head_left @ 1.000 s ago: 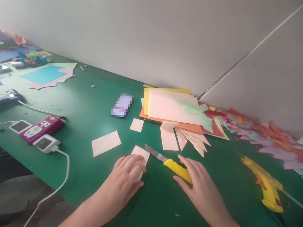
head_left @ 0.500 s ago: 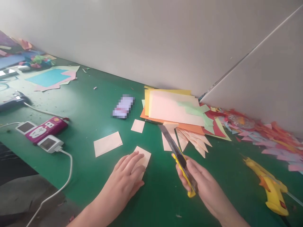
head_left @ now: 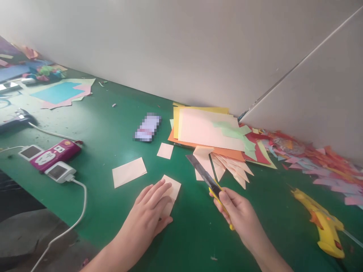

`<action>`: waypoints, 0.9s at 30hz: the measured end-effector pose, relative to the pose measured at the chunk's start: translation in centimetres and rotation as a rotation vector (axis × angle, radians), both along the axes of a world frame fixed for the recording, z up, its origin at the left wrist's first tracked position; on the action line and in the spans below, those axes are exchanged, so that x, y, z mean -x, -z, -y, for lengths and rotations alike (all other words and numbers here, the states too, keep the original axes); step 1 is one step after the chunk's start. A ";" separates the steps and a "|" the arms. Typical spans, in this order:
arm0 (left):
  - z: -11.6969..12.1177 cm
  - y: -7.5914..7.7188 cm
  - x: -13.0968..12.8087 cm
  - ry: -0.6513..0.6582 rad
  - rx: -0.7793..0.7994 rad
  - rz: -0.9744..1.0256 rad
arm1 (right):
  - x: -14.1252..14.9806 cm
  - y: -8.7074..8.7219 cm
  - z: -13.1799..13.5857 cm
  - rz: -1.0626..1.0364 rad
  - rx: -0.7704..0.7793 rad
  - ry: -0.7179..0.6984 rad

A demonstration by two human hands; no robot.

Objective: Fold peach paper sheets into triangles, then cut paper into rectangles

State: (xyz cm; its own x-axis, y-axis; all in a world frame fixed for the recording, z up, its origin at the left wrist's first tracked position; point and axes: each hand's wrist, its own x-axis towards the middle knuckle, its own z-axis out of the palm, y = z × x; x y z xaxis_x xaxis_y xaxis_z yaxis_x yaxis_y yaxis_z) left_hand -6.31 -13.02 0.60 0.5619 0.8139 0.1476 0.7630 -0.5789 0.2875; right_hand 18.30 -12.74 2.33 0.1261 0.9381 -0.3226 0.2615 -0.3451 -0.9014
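Note:
Under the spread fingers of my left hand (head_left: pixel 151 209) lies a pale pink piece of paper (head_left: pixel 173 185), pressed flat on the green table (head_left: pixel 193 238). My right hand (head_left: pixel 236 209) is wrapped round the yellow handle of a utility knife (head_left: pixel 205 175). Its long blade is out, pointing up and left over a pink paper strip (head_left: pixel 200 166). Left of my left hand rests a loose pink rectangle (head_left: pixel 129 172). A small pink square (head_left: pixel 165 150) lies further off, beyond the paper I hold down.
A stack of coloured sheets (head_left: pixel 208 126) sits by the wall, with folded pink pieces (head_left: pixel 234 168) in front. On the right lie a yellow glue gun (head_left: pixel 320 223) and paper scraps (head_left: pixel 326 162). A magenta power strip (head_left: pixel 56 154) with chargers and a blurred phone (head_left: pixel 148 127) are leftward.
The knife has turned slightly in my right hand, its blade tip shifting left and down. My left hand stays on the paper, its fingers barely shifted.

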 end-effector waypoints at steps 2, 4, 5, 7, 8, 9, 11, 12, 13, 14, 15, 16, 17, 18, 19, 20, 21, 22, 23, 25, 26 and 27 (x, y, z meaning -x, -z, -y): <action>0.0 0.1 0.1 0.003 -0.018 -0.002 | -0.3 0.1 0.0 0.084 -0.051 -0.023; 0.0 0.2 0.1 0.000 -0.032 0.010 | -0.6 0.1 0.0 0.212 -0.125 -0.038; -0.1 0.3 0.1 -0.001 -0.036 0.017 | -0.9 0.1 0.1 0.283 -0.163 -0.039; -0.1 0.4 0.2 -0.006 -0.037 0.030 | -1.4 0.2 0.2 0.411 -0.219 -0.041; -0.1 0.4 0.2 -0.007 -0.036 0.035 | -1.8 0.3 0.3 0.467 -0.231 -0.044; -0.1 0.3 0.2 -0.009 -0.036 0.039 | -2.1 0.4 0.4 0.524 -0.239 -0.050; -0.1 0.3 0.2 -0.012 -0.039 0.056 | -2.9 0.7 0.7 0.646 -0.280 -0.066; -0.2 0.2 0.2 -0.015 -0.038 0.067 | -3.3 0.8 0.9 0.704 -0.331 -0.080; -0.2 0.2 0.2 -0.019 -0.037 0.081 | -3.7 1.0 1.0 0.752 -0.404 -0.102; -0.2 0.2 0.2 -0.024 -0.033 0.094 | -4.2 1.1 1.2 0.783 -0.490 -0.147; -0.2 0.2 0.2 -0.027 -0.027 0.105 | -4.6 1.2 1.3 0.799 -0.576 -0.209; -0.1 0.2 0.2 -0.029 -0.022 0.114 | -5.0 1.3 1.4 0.809 -0.651 -0.281; -0.1 0.2 0.2 -0.033 -0.016 0.119 | -5.4 1.4 1.5 0.824 -0.709 -0.357; -0.1 0.3 0.2 -0.036 -0.012 0.122 | -5.7 1.5 1.6 0.852 -0.750 -0.425; -0.1 0.3 0.2 -0.040 -0.009 0.125 | -5.9 1.7 1.7 0.895 -0.776 -0.478; -0.1 0.3 0.2 -0.045 -0.005 0.127 | -6.1 1.8 1.8 0.946 -0.794 -0.511; -0.1 0.3 0.2 -0.048 0.000 0.129 | -6.1 1.9 1.9 0.998 -0.802 -0.532; -0.1 0.3 0.2 -0.048 0.006 0.130 | -6.0 2.1 2.0 1.042 -0.802 -0.548; -0.1 0.2 0.1 -0.045 0.012 0.131 | -5.7 2.1 2.1 1.073 -0.796 -0.563; -0.1 0.1 0.1 -0.039 0.019 0.129 | -5.0 2.2 2.1 1.101 -0.779 -0.596; -0.2 0.0 0.1 -0.036 0.020 0.126 | -4.5 2.1 2.1 1.107 -0.772 -0.614; -0.2 -0.1 0.1 -0.030 0.018 0.125 | -4.1 2.0 2.1 1.107 -0.771 -0.622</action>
